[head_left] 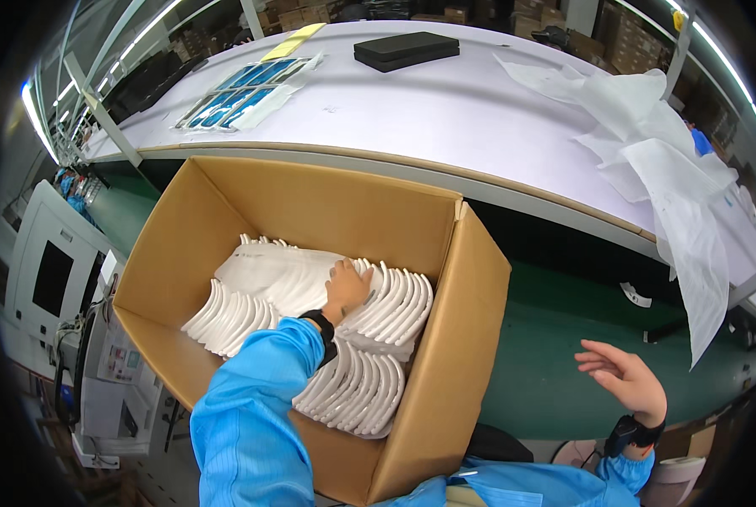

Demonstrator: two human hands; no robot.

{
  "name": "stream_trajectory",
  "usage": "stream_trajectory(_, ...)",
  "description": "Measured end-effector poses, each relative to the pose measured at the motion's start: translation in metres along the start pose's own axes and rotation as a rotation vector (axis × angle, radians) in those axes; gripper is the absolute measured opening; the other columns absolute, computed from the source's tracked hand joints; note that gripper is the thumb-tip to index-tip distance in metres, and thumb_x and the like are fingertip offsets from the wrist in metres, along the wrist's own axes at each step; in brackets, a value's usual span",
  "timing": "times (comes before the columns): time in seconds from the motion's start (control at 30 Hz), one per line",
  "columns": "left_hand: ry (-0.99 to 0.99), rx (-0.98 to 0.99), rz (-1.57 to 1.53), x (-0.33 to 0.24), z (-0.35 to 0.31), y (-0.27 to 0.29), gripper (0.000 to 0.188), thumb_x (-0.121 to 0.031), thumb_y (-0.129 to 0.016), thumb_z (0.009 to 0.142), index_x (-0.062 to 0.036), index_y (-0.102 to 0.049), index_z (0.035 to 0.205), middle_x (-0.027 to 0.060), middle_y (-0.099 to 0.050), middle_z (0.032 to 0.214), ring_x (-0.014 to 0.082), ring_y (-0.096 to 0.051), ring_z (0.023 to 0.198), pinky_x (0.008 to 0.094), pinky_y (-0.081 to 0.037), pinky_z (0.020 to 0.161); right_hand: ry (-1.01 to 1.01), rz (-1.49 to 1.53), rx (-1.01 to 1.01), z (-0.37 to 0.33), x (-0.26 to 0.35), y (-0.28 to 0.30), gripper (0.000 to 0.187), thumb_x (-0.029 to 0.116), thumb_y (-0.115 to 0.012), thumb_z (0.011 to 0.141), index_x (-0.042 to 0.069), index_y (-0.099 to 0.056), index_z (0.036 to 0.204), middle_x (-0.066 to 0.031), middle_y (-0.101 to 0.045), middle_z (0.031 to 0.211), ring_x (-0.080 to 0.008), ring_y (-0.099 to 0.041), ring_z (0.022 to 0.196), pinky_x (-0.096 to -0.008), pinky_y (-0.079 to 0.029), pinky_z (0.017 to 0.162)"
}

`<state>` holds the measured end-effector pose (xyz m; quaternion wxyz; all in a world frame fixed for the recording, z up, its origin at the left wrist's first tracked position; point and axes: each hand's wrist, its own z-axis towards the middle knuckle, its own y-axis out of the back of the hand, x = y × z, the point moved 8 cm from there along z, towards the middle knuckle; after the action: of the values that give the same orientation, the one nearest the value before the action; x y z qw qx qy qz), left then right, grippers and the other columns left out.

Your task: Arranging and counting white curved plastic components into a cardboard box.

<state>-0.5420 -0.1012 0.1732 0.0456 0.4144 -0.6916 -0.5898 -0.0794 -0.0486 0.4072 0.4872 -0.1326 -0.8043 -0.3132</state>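
Fingers of the left hand point(345, 290) are pressed, curled, onto the stacked white curved pieces point(369, 338) inside the cardboard box point(471, 338); the right hand point(621, 378) is held open, empty, outside it.

I see white parts point(369, 308) in a brown box point(471, 338), my sleeves point(251, 414) bright blue, the table point(429, 110) pale, a black pad point(406, 49), blue-striped tray point(243, 91).
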Motion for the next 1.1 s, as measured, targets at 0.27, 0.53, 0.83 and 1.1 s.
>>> stream_trajectory(0.27,-0.068,-0.432,0.127,-0.008,-0.037,-0.011,0.068,-0.047,-0.041,0.092,0.0006,-0.029,0.139,0.0222,-0.024,0.146,0.0362,-0.016,0.138,0.0583,-0.009,0.108,-0.134,0.111,-0.13,-0.026,-0.057,-0.002,0.046,0.002,-0.052,0.087,-0.001,-0.043,0.132,-0.0163,-0.058,0.119,-0.0199,-0.059,0.103,-0.029,-0.046,0.088)
stream_trajectory(0.53,-0.349,-0.3,0.275,-0.021,-0.037,-0.023,0.067,-0.049,-0.038,0.093,0.0,-0.032,0.138,0.0179,-0.021,0.149,0.0342,-0.01,0.14,0.0597,-0.007,0.108,-0.124,0.117,-0.168,-0.035,-0.07,-0.003,0.045,0.003,-0.053,0.088,-0.001,-0.043,0.131,-0.0159,-0.057,0.12,-0.0205,-0.059,0.104,-0.0287,-0.045,0.088)
stream_trajectory(0.83,-0.238,-0.218,0.286,-0.028,-0.006,-0.013,0.052,-0.041,-0.051,0.088,-0.0017,-0.05,0.123,0.0157,-0.042,0.132,0.0308,-0.032,0.13,0.063,-0.02,0.103,-0.129,0.12,-0.158,-0.029,-0.077,-0.014,0.044,0.006,-0.054,0.089,-0.002,-0.044,0.131,-0.0161,-0.057,0.12,-0.0192,-0.058,0.104,-0.0276,-0.046,0.088)
stream_trajectory(1.1,-0.201,-0.374,0.067,-0.015,-0.003,0.004,0.05,-0.034,-0.059,0.085,0.0015,-0.049,0.119,0.018,-0.048,0.122,0.0317,-0.042,0.119,0.0513,-0.03,0.103,-0.149,0.075,-0.191,-0.032,-0.087,-0.014,0.043,0.005,-0.053,0.089,-0.002,-0.044,0.131,-0.016,-0.057,0.119,-0.0184,-0.058,0.104,-0.0265,-0.045,0.087)
